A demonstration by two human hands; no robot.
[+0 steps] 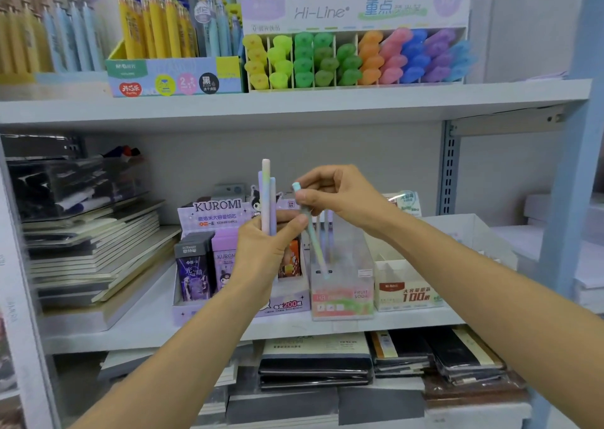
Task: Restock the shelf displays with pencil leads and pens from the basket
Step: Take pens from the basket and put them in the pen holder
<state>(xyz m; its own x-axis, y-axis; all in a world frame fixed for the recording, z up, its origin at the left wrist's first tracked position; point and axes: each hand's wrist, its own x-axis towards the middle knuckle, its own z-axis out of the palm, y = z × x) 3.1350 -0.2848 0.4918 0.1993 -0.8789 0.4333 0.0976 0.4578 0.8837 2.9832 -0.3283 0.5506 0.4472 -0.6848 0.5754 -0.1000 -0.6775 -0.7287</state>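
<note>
My left hand [265, 248] grips spare pens [268, 196] left of Fruit Soda box [343, 293] | right hand [338, 196] pinches one pen [312, 235] over it, tip-down for slotting.

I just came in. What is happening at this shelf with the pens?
A person is restocking pens at the middle shelf. The left hand holds a small bundle of pastel pens upright. The right hand pinches a single pen, tilted, its lower end down at the clear display box beside the Kuromi display. This pen seems meant for that box; whether its tip is already inside, I cannot tell.
</note>
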